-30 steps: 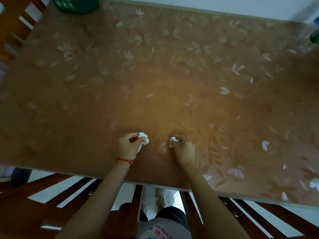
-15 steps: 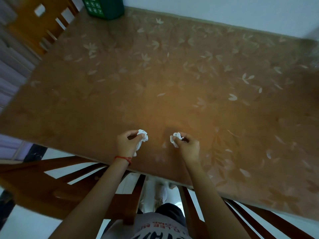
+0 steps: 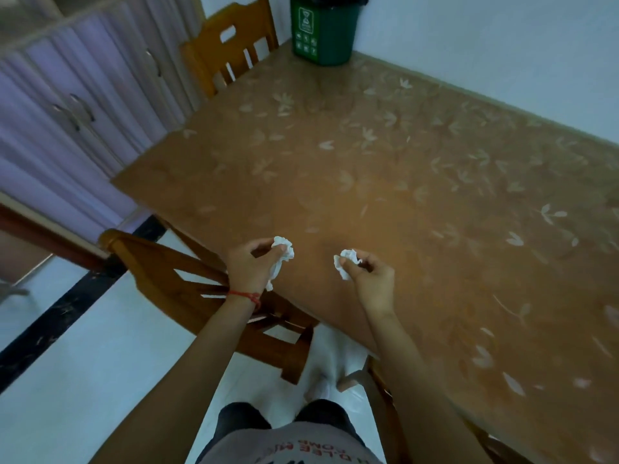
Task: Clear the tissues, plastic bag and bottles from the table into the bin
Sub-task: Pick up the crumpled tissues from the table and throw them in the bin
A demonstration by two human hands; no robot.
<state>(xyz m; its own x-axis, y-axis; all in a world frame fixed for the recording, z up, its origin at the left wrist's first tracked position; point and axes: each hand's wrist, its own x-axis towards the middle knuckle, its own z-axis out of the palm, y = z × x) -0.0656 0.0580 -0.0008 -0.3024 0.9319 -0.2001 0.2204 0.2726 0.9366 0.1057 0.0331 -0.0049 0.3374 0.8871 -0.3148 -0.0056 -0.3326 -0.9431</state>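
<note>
My left hand (image 3: 249, 267) pinches a crumpled white tissue (image 3: 283, 251) just above the near edge of the table (image 3: 402, 182). A second crumpled white tissue (image 3: 346, 259) is pinched in my right hand (image 3: 371, 279), a little to the right over the brown floral tabletop. The green bin (image 3: 323, 26) stands on the table's far left corner against the wall. No bottles or plastic bag show in this view.
A wooden chair (image 3: 187, 279) stands under my left arm at the table's near edge. Another wooden chair (image 3: 231, 48) sits at the far left end beside the bin. Purple cabinet doors (image 3: 67, 105) line the left side, with white floor below.
The view has swung left, bringing the bin, far chair and cabinets into sight. Both hands lifted slightly off the table and still hold their tissues.
</note>
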